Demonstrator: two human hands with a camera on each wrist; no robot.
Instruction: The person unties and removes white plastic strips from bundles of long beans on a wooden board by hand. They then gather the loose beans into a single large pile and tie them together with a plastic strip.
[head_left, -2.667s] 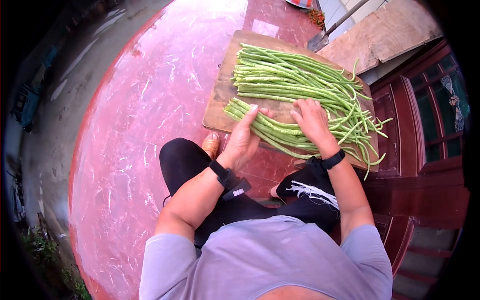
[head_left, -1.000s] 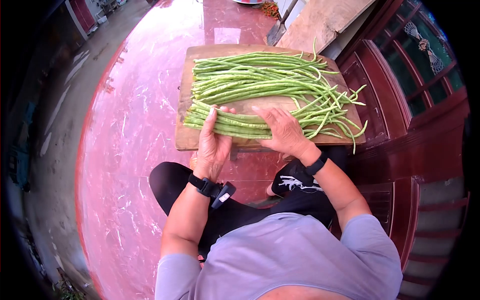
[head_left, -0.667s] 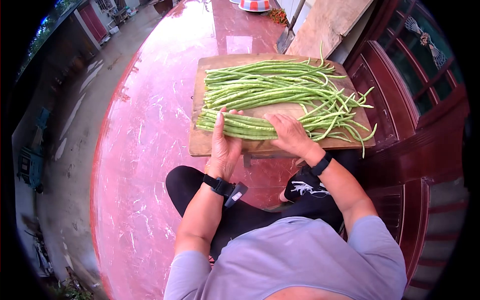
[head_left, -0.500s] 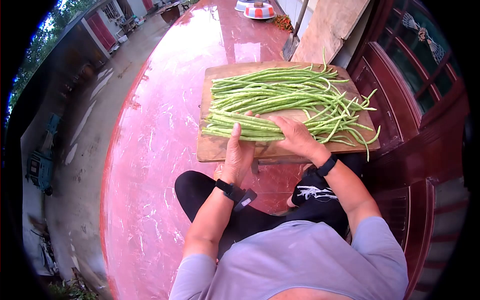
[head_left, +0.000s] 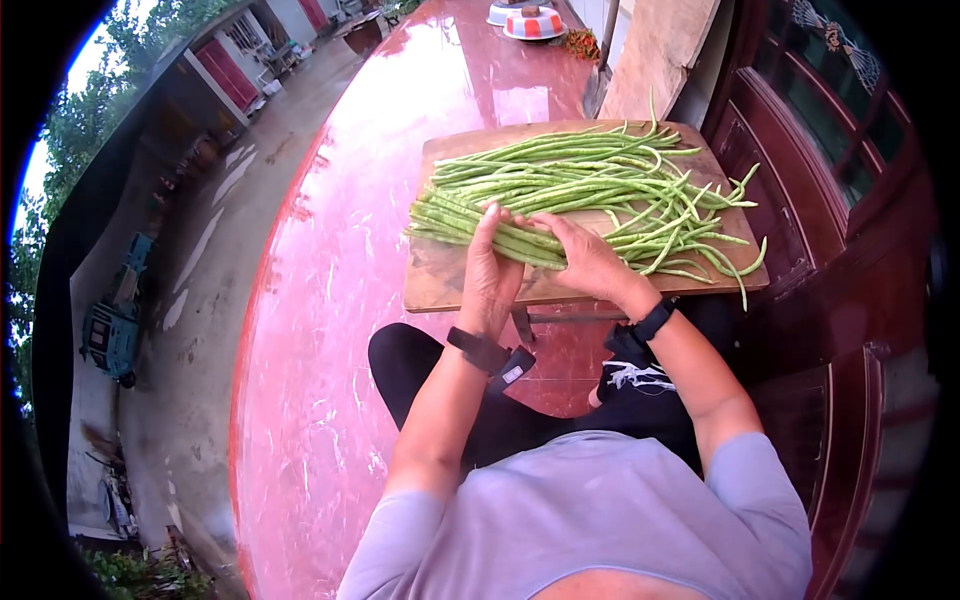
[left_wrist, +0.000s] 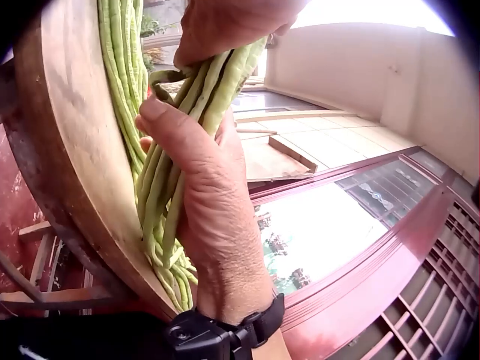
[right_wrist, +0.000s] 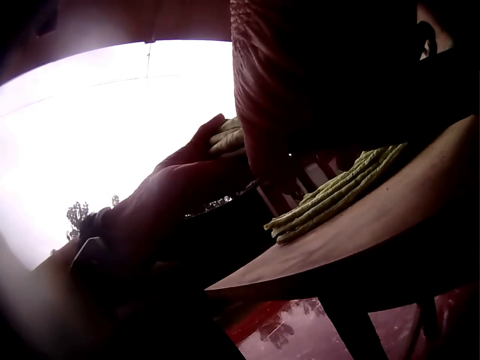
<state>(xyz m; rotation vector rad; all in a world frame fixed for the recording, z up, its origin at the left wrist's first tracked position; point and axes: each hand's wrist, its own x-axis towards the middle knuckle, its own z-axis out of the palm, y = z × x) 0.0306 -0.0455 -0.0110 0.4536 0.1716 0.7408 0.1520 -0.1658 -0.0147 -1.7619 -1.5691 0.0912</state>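
A bundle of long green beans [head_left: 455, 225] lies across both hands over the near edge of a wooden board [head_left: 440, 290]. My left hand [head_left: 493, 275] grips it from the near side, thumb up; in the left wrist view the thumb and fingers of that hand [left_wrist: 214, 187] wrap the beans [left_wrist: 159, 187]. Close beside it, my right hand [head_left: 597, 262] holds the bundle, its fingertips partly hidden; the left wrist view shows this hand [left_wrist: 232, 30] over the beans. More beans [head_left: 570, 180] are spread on the board behind. The right wrist view is dark.
A wooden panel [head_left: 665, 55] leans behind the board, and a dark red door [head_left: 770, 180] stands at the right. A red-and-white covered bowl [head_left: 534, 23] sits at the back on the glossy red floor [head_left: 340, 250]. The person's knees are below the board.
The right hand has come closer to the left hand along the bundle, and the bundle now slants more. The head view has shifted, showing more of the yard at the upper left.
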